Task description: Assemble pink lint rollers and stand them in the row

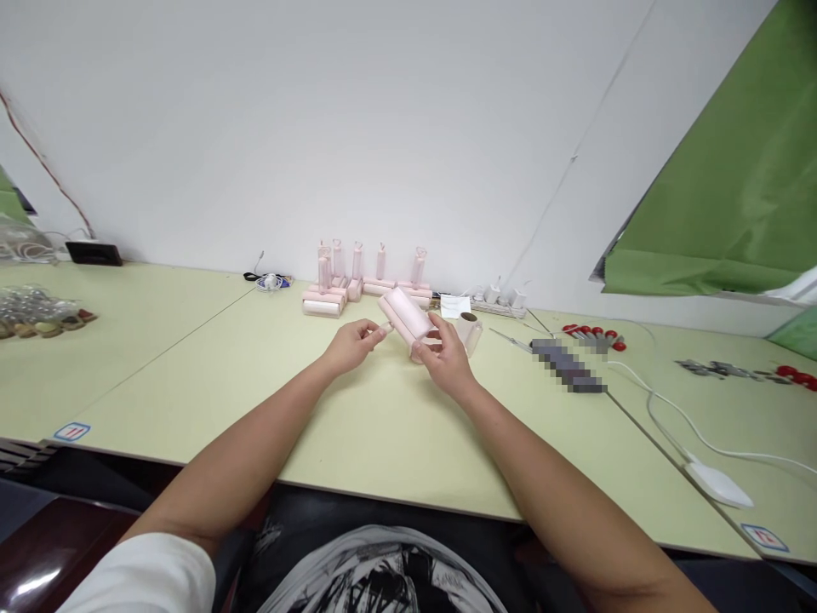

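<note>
A pale pink lint roller (407, 312) is tilted above the table, its roll and a parallel pink part side by side. My right hand (448, 358) grips its lower right end between thumb and fingers. My left hand (354, 345) is closed in a pinch just left of the roller, by a small pale tip; what lies between those fingers is too small to make out. Behind my right hand stands a pale roll (470, 330) with a brown core, partly hidden. Beyond my hands, more pink rollers (323, 304) lie near the wall, with several upright pink loop-topped pieces (357, 260).
A power strip (504, 308) with white plugs and a white paper (455, 306) lie along the wall. On the right are a blurred dark object (568, 366), red-ended utensils (591, 334) and a white cable (677, 413). A coiled cable (271, 282) lies back left.
</note>
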`<state>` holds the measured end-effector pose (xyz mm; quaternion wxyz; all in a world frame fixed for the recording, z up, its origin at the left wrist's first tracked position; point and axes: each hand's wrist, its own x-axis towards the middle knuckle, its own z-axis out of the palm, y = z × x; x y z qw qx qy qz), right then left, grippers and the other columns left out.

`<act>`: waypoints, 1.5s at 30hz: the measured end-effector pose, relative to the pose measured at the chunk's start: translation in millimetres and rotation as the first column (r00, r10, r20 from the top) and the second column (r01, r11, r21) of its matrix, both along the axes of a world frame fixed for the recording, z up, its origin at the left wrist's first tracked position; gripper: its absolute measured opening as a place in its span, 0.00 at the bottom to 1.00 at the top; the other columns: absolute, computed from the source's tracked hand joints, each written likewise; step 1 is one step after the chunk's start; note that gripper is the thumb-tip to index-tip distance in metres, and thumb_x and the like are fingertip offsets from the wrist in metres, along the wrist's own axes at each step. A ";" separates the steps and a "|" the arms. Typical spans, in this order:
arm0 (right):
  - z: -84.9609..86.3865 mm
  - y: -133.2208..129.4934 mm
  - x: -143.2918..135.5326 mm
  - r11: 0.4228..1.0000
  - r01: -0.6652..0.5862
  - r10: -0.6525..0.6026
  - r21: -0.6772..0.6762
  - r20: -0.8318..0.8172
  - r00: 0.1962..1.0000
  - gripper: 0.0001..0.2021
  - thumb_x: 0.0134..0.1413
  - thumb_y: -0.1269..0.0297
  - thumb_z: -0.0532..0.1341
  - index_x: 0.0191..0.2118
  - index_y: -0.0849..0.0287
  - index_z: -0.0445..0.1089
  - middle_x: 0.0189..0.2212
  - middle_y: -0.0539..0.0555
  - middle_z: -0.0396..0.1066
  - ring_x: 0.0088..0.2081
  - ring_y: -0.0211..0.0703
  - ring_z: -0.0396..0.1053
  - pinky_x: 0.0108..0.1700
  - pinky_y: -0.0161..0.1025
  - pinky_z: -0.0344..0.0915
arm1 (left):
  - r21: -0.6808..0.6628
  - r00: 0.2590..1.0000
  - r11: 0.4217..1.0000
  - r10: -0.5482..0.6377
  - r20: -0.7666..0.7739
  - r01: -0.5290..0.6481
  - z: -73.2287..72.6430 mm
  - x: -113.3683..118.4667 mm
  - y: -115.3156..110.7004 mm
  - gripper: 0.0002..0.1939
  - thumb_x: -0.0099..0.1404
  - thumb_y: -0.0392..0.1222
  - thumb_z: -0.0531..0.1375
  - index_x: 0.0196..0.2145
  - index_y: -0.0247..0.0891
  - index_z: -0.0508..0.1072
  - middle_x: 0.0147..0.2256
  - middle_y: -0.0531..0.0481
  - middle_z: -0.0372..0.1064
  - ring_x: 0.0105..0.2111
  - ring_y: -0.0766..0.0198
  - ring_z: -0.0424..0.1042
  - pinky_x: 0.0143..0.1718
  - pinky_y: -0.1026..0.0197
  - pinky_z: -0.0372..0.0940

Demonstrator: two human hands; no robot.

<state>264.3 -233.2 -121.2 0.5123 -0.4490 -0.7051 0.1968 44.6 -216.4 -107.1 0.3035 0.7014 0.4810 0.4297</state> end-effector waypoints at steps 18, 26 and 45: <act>-9.9 1.1 -3.1 0.990 -0.080 0.066 -0.114 -0.123 0.990 0.28 0.53 0.57 0.62 0.60 0.53 0.62 0.55 0.61 0.66 0.42 0.46 0.71 0.42 0.48 0.73 | -0.302 0.877 0.951 0.090 0.471 0.065 13.7 -15.8 9.6 0.16 0.56 0.42 0.57 0.43 0.39 0.69 0.27 0.54 0.66 0.20 0.68 0.68 0.15 0.67 0.60; -13.2 2.7 -3.0 0.987 -0.086 0.068 -0.133 -0.137 0.988 0.25 0.53 0.56 0.62 0.57 0.55 0.65 0.52 0.61 0.68 0.40 0.44 0.70 0.40 0.46 0.73 | -0.183 0.920 0.961 0.257 0.295 -0.209 8.4 -24.9 14.6 0.22 0.49 0.36 0.60 0.44 0.42 0.68 0.29 0.54 0.65 0.25 0.66 0.71 0.20 0.67 0.63; -12.4 -0.5 -6.7 0.983 -0.095 0.084 -0.156 -0.079 0.993 0.19 0.51 0.56 0.61 0.48 0.59 0.72 0.45 0.59 0.74 0.38 0.44 0.70 0.42 0.45 0.69 | 0.145 0.606 0.736 0.638 -0.475 -0.661 15.1 -75.1 31.8 0.22 0.60 0.49 0.58 0.50 0.41 0.75 0.48 0.39 0.68 0.49 0.45 0.68 0.48 0.49 0.64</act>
